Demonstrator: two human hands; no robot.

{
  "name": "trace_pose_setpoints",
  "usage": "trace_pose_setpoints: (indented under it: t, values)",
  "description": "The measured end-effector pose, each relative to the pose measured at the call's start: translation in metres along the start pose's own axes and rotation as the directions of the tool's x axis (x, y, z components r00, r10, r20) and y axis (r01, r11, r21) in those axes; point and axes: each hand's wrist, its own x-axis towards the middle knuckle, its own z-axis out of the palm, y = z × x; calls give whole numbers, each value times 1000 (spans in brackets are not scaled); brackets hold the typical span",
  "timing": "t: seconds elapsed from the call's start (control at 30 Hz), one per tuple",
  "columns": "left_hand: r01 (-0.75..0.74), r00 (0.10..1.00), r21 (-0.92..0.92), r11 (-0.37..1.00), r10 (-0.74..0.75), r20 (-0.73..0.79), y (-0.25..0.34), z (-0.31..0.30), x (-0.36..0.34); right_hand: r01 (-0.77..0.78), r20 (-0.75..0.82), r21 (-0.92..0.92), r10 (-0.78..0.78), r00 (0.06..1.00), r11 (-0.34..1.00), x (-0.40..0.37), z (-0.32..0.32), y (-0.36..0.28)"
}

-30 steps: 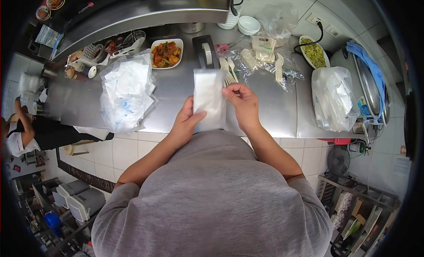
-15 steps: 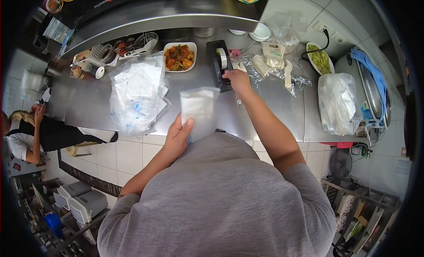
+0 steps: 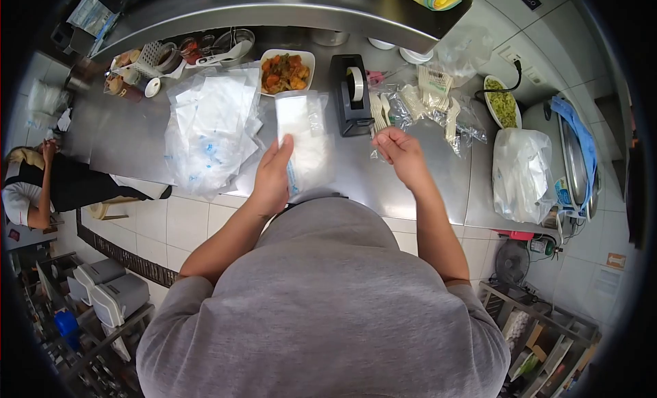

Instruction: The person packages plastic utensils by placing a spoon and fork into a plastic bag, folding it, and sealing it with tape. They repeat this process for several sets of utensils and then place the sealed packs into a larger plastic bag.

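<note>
So the left hand (image 3: 274, 175) has its fingers wrapped around a clear plastic packet with white contents (image 3: 301, 141) over the near edge of the steel counter (image 3: 369, 179), while the right hand (image 3: 404, 155) pinches its fingertips together just near-right of the black tape dispenser (image 3: 350, 97), though I can't tell what's in them.

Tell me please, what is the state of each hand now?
Left hand: closed on a plastic packet.
Right hand: fingertips pinched together; cannot tell if they hold anything.
</note>
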Motion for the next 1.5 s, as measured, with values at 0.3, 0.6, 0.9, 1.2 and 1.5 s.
trace_pose_setpoints:
  t: [0.3,0.6,0.9,1.2,1.5]
  values:
    - [72,972,87,994,-89,215,-5,22,3,459,429,-450,-266,863,766,-11,41,-104]
    - [-103,968,234,967,44,246,-19,16,8,358,190,-662,-314,930,658,-15,65,-76]
    - [127,946,550,825,-268,184,7,7,6,-108,155,310,62,986,945,-13,17,-29]
    - [97,818,895,-436,547,178,57,-212,86,423,-584,618,28,811,663,-104,-195,50]
    - [-101,829,991,87,558,36,64,-140,95,326,-844,398,203,497,857,-112,-267,54]
